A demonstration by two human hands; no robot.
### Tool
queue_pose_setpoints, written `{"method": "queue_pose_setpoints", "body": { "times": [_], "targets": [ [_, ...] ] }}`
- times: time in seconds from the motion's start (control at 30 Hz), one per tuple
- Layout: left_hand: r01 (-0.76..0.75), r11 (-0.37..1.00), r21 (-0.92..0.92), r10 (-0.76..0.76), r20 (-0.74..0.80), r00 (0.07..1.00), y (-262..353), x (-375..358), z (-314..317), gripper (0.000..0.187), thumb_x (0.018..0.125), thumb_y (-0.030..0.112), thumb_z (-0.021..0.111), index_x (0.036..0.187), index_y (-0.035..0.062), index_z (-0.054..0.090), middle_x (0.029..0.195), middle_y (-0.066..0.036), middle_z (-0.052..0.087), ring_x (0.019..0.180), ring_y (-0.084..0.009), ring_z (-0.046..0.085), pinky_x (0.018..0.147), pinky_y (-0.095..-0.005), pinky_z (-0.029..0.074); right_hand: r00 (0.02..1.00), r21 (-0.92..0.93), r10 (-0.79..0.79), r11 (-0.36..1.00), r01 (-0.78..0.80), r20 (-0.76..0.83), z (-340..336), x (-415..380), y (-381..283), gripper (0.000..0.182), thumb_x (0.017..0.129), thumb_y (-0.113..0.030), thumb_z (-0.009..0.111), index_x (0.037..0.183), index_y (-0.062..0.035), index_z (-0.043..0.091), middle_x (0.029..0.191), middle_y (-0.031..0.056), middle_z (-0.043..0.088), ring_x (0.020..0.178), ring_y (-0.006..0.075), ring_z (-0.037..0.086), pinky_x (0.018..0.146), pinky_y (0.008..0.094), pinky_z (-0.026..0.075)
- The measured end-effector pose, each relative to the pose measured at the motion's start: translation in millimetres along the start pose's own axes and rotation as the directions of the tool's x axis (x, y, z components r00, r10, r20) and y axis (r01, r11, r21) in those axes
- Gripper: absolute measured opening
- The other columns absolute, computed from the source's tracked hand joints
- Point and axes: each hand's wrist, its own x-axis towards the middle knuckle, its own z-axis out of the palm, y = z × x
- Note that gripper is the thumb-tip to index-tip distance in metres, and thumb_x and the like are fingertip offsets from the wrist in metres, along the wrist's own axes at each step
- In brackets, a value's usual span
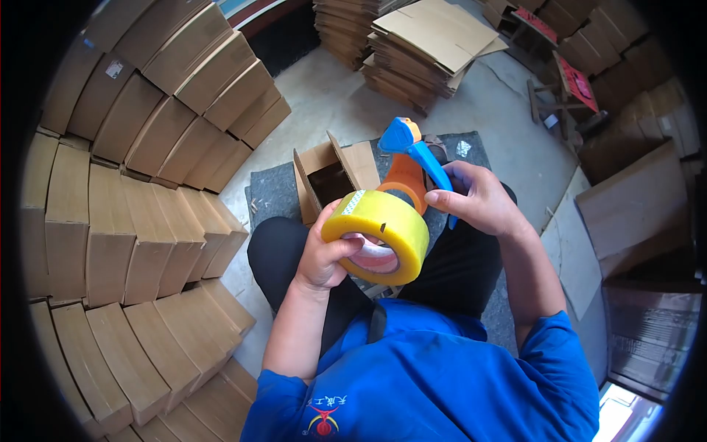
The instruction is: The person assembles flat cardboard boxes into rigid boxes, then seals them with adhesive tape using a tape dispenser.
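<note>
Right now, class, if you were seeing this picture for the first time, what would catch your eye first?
Probably the big yellow tape roll, held in the left hand near the middle of the view. Just beyond it, the right hand grips a blue and orange tape dispenser. Stacked cardboard boxes fill the picture's left side.

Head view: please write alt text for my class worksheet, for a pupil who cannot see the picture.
A person holds a yellow tape roll in the left hand and a blue-and-orange dispenser in the right hand. Beyond them, an open box sits on a grey mat; stacked boxes fill the left side, with flat cardboard piled at the top.
</note>
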Motion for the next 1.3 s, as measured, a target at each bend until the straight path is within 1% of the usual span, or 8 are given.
{"method": "queue_pose_setpoints", "body": {
  "times": [0.23, 0.47, 0.53, 0.63, 0.87, 0.97, 1.17, 1.3],
  "targets": [
    [0.103, 0.991, -0.08, -0.11, -0.081, 0.991, 0.5, 11.6, 12.4, 0.048, 0.092, 0.015, 0.073, 0.135, 0.008, 0.052, 0.122, -0.008, 0.063, 0.112, -0.0221, 0.063, 0.094, -0.043, 0.056, 0.999, -0.006, -0.004, 1.0, 0.004, 0.051, -4.8, 1.9, -0.7, 0.063, 0.082, -0.053, 0.076, 0.111, 0.003, 0.065, 0.085, 0.0066, 0.065, 0.077, 0.0129, 0.061, 0.069, 0.0265, 0.05],
    [0.113, 0.991, -0.073, -0.12, -0.1, 0.988, -2.0, 17.0, 12.5, 0.059, 0.09, 0.025, 0.076, 0.139, 0.0074, 0.047, 0.126, -0.008, 0.061, 0.122, -0.0208, 0.057, 0.104, -0.038, 0.049, 0.987, 0.215, 0.037, 0.974, -0.07, 0.156, 2.8, 17.4, 23.7, 0.063, 0.085, -0.05, 0.073, 0.113, 0.0045, 0.062, 0.09, 0.0092, 0.067, 0.082, 0.0154, 0.066, 0.069, 0.0274, 0.054],
    [0.099, 0.991, -0.086, -0.106, -0.091, 0.99, -4.5, 16.5, 11.2, 0.063, 0.088, 0.025, 0.078, 0.14, 0.0072, 0.046, 0.127, -0.008, 0.06, 0.123, -0.0205, 0.057, 0.106, -0.0375, 0.048, 0.966, 0.457, 0.054, 0.873, -0.169, 0.254, 10.7, 23.2, 35.8, 0.062, 0.086, -0.051, 0.072, 0.113, 0.0041, 0.064, 0.092, 0.0084, 0.067, 0.078, 0.0148, 0.065, 0.066, 0.0258, 0.054],
    [-0.079, 0.995, 0.068, 0.08, -0.012, 0.997, -3.8, 12.8, 12.2, 0.08, 0.08, 0.023, 0.086, 0.143, 0.0056, 0.042, 0.131, -0.007, 0.059, 0.127, -0.0213, 0.055, 0.11, -0.0378, 0.044, 0.941, 0.573, 0.092, 0.773, -0.273, 0.324, 19.6, 23.1, 41.2, 0.052, 0.09, -0.046, 0.07, 0.108, 0.0022, 0.064, 0.092, 0.007, 0.066, 0.079, 0.0136, 0.064, 0.064, 0.0249, 0.054],
    [-0.009, 0.994, 0.11, 0.011, -0.018, 1.0, 8.1, 12.9, 4.2, 0.079, 0.081, 0.024, 0.086, 0.143, 0.0039, 0.042, 0.132, -0.009, 0.058, 0.127, -0.0213, 0.055, 0.11, -0.0377, 0.043, 0.977, 0.321, 0.065, 0.938, -0.129, 0.202, 16.9, 15.5, 21.9, 0.054, 0.084, -0.043, 0.073, 0.111, 0.0033, 0.066, 0.088, 0.0075, 0.069, 0.081, 0.0136, 0.065, 0.068, 0.026, 0.052],
    [0.006, 0.996, 0.087, -0.006, 0.0, 1.0, 8.5, 15.0, 2.6, 0.075, 0.083, 0.022, 0.084, 0.143, 0.0036, 0.042, 0.131, -0.01, 0.059, 0.126, -0.0219, 0.056, 0.11, -0.0377, 0.043, 0.977, 0.404, -0.034, 0.913, -0.056, 0.213, 13.5, 18.7, 31.6, 0.054, 0.082, -0.041, 0.074, 0.111, 0.0027, 0.067, 0.085, 0.0068, 0.069, 0.082, 0.0134, 0.066, 0.068, 0.0258, 0.051],
    [0.102, 0.994, -0.037, -0.105, -0.078, 0.991, 6.4, 18.2, 1.5, 0.059, 0.09, 0.018, 0.077, 0.137, 0.0025, 0.046, 0.125, -0.011, 0.061, 0.121, -0.0224, 0.059, 0.107, -0.039, 0.047, 0.974, 0.369, -0.004, 0.926, -0.082, 0.227, 14.2, 19.1, 29.8, 0.056, 0.079, -0.042, 0.076, 0.112, 0.003, 0.067, 0.089, 0.0081, 0.07, 0.085, 0.0134, 0.067, 0.069, 0.0257, 0.052],
    [0.157, 0.984, 0.086, -0.135, -0.224, 0.965, 7.6, 23.2, 7.1, 0.054, 0.09, 0.019, 0.077, 0.133, 0.0017, 0.05, 0.118, -0.011, 0.064, 0.114, -0.0208, 0.063, 0.102, -0.0376, 0.051, 0.95, 0.439, 0.05, 0.878, -0.189, 0.308, 15.7, 30.4, 48.1, 0.048, 0.08, -0.038, 0.077, 0.104, 0.002, 0.065, 0.09, 0.0075, 0.069, 0.078, 0.0128, 0.066, 0.067, 0.0253, 0.054]
  ]
}}
